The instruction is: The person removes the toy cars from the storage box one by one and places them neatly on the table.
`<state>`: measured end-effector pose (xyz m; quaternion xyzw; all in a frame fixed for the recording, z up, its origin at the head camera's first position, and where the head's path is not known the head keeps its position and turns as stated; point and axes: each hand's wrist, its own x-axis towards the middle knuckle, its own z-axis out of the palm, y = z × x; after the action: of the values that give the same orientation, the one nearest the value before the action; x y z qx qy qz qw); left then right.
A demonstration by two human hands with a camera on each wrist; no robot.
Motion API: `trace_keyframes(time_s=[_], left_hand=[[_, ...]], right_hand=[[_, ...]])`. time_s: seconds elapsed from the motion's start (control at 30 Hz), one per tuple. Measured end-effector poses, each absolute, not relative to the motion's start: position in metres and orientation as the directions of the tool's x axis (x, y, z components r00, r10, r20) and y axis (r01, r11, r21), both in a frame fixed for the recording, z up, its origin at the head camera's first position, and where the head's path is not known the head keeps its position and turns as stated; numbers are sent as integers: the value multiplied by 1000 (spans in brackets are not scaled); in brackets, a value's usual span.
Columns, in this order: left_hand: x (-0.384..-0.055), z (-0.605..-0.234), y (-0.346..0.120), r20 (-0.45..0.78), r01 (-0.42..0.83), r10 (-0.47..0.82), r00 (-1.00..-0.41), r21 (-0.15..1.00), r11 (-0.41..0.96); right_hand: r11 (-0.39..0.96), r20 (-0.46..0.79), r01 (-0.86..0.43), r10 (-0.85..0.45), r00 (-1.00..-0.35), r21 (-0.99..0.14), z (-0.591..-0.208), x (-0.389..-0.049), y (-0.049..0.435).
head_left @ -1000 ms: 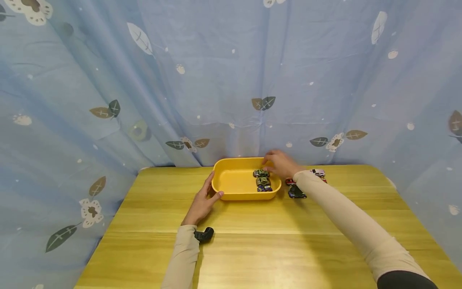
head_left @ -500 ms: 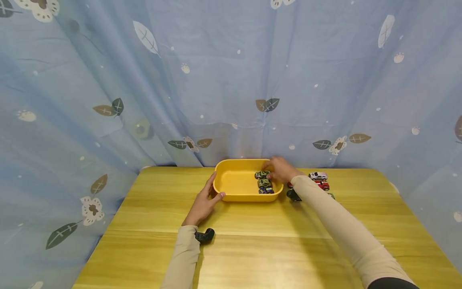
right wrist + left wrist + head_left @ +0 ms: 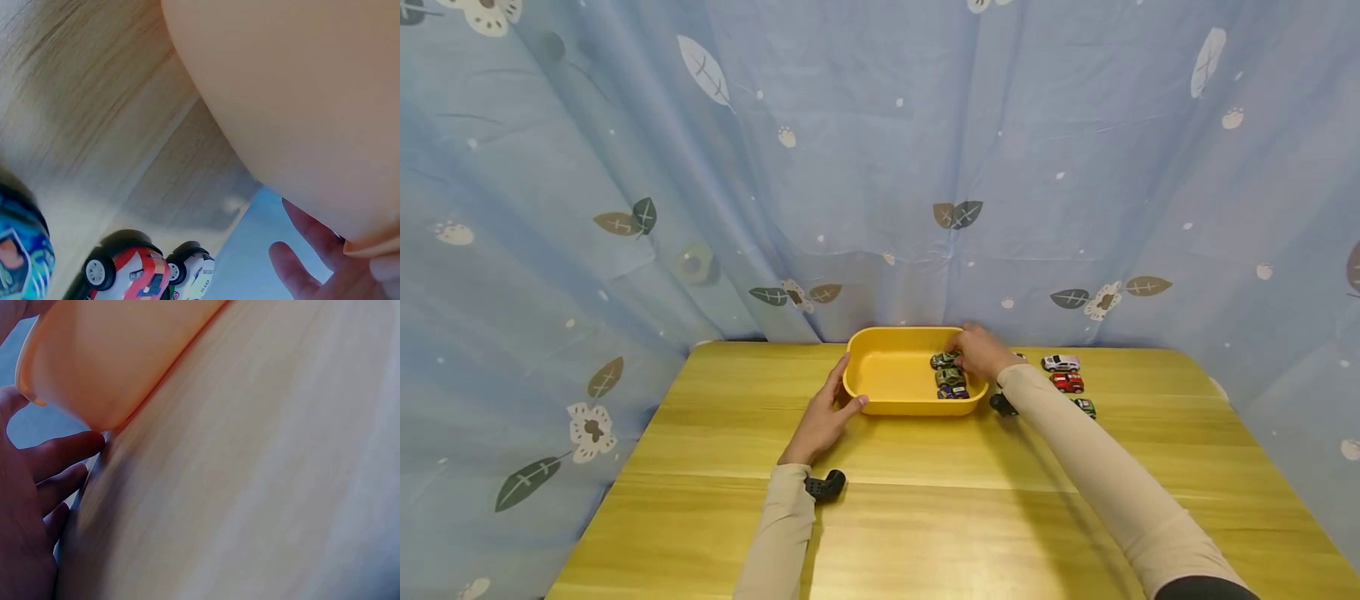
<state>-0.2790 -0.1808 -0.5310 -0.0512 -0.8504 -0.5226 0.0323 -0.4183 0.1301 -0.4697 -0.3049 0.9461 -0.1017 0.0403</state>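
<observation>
A yellow plastic bin (image 3: 880, 408) stands near the table's back edge. My left hand (image 3: 816, 425) grips its left end, thumb on the front rim and fingers along the side. Several small toy cars sit in a row at the bin's right: a green camouflage car (image 3: 943, 360) at the back, an olive one (image 3: 950, 377) and a purple-blue one (image 3: 953, 392) in front. My right hand (image 3: 985, 352) reaches over the right rim, fingertips beside the rearmost car; I cannot tell whether they pinch it. In the right wrist view, two right-hand fingers (image 3: 294, 269) show beyond the bin wall.
Right of the bin lie a white toy car (image 3: 1061, 363), a red one (image 3: 1067, 382) and a green one (image 3: 1084, 407), partly behind my sleeve. A blue car (image 3: 22, 247) shows in the right wrist view. A patterned curtain (image 3: 880, 167) hangs behind the table.
My right hand has lowered slightly beside the rearmost car, and its forearm has shifted left, uncovering more of the toy cars on the table. My left hand keeps its grip on the bin.
</observation>
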Motion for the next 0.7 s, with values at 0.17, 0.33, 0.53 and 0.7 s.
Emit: trace_keyframes(time_s=[0.17, 0.33, 0.53, 0.7], left_hand=[[-279, -530, -181, 98, 110, 52, -994, 882, 457], [-282, -530, -182, 110, 126, 62, -992, 881, 457], [-281, -531, -183, 111, 129, 67, -992, 881, 455], [-280, -531, -182, 106, 122, 60, -993, 883, 453]], right_hand=[[815, -15, -551, -563, -827, -179, -467, -418, 129], [805, 71, -566, -564, -823, -176, -460, -417, 131], [729, 186, -654, -627, -757, -201, -441, -421, 137], [708, 193, -667, -639, -745, -232, -418, -426, 148]])
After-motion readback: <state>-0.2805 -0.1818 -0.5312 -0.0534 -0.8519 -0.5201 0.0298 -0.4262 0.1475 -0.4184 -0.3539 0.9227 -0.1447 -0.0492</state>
